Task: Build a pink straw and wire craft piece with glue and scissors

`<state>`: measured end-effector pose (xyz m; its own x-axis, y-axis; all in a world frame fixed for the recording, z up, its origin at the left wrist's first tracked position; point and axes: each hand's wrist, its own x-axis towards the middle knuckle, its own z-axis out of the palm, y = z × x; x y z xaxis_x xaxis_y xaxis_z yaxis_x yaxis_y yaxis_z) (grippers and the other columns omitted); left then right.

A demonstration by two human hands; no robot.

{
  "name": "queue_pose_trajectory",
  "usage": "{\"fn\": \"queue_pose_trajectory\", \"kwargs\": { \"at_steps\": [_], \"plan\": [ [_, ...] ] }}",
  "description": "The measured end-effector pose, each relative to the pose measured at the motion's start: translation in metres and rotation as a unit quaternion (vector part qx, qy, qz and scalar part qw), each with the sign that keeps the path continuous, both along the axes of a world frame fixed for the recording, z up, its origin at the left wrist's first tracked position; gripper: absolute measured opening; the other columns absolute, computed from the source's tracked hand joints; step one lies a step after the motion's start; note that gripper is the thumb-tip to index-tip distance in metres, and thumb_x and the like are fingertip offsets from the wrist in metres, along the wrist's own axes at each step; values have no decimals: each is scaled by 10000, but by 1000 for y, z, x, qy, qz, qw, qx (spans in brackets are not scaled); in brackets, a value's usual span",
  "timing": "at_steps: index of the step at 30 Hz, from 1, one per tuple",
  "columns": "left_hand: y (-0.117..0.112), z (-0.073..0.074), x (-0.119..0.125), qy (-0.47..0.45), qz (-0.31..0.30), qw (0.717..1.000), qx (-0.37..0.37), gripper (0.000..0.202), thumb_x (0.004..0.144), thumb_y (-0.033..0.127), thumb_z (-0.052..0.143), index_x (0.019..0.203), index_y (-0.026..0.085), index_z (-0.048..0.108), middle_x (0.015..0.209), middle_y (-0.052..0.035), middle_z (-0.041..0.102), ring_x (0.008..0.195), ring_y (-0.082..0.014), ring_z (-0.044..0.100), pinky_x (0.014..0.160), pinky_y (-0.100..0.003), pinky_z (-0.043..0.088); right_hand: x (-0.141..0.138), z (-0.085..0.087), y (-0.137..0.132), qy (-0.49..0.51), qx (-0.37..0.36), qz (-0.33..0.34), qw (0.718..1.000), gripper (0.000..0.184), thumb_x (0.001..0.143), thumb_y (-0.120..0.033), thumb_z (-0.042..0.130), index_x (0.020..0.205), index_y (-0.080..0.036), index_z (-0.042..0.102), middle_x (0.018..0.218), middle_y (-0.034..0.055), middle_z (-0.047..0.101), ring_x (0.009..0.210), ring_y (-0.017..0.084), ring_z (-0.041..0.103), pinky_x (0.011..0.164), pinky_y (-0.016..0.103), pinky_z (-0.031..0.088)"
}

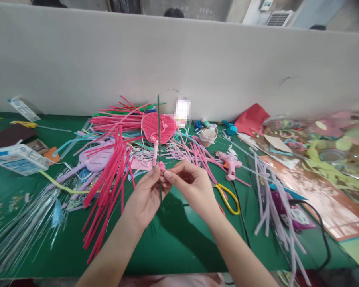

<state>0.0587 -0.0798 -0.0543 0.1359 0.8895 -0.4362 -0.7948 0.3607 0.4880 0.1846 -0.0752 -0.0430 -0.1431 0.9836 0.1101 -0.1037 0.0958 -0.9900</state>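
Observation:
My left hand (146, 196) is closed, thumb and fingers pinching long, thin green stems (158, 119) that stand upright through the grip. Against them sits a small curled pink pipe-cleaner piece (161, 165), a bit like a flower. From the right, my right hand (194, 187) pinches at this same pink piece with thumb and forefinger. Some fingertips are hidden behind it. Just beyond the hands, a pink-red heart-shaped panel of pipe cleaners (151, 124) lies behind the stems. A pink rod (155, 153) comes down from it towards my left thumb.
Red pipe cleaners (107, 191) lie left of my hands, beside a lilac shape (98, 155) and silvery strands (26, 227). To the right are a pink glue gun (231, 163), yellow-handled scissors (229, 199), a paper cup (208, 136) and lilac pipe cleaners (279, 215). A white partition (179, 56) stands behind.

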Motion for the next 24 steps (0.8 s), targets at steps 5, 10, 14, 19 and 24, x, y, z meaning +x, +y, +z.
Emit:
{"fn": "queue_pose_trajectory", "kwargs": {
  "at_steps": [5,10,14,19,24],
  "plan": [
    [-3,3,-1,-46,-30,998,-20,117,838,195,712,772,154,624,662,41,538,549,-39,512,547,-143,475,5,2,1,-122,94,-30,988,165,821,-341,699,758,-190,683,776,19,630,670,136,576,578,261,461],
    [-5,1,-10,-115,-84,990,3,105,853,160,659,771,143,595,659,31,516,477,-33,489,407,-129,379,10,16,2,-173,122,-12,977,128,800,-301,735,739,-197,690,757,12,639,648,127,545,553,253,417],
    [-3,-3,-15,-132,-116,984,43,134,868,64,580,741,106,586,668,11,524,426,-13,464,359,-108,325,12,30,1,-213,153,-11,965,93,793,-207,740,717,-196,687,739,7,643,638,118,531,555,243,414],
    [-1,-3,-15,-139,-101,984,48,252,905,26,470,687,95,575,613,10,515,386,-16,460,336,-100,325,13,32,0,-249,142,-8,958,73,819,-213,718,888,-193,706,834,14,644,639,106,517,564,238,423],
    [-1,-7,-17,-137,-156,978,35,154,815,38,607,677,104,592,546,32,489,352,-15,418,295,-79,268,14,33,-2,-256,157,66,952,187,877,-194,642,1051,-178,709,885,26,606,658,95,530,564,226,423]
  ]
}}
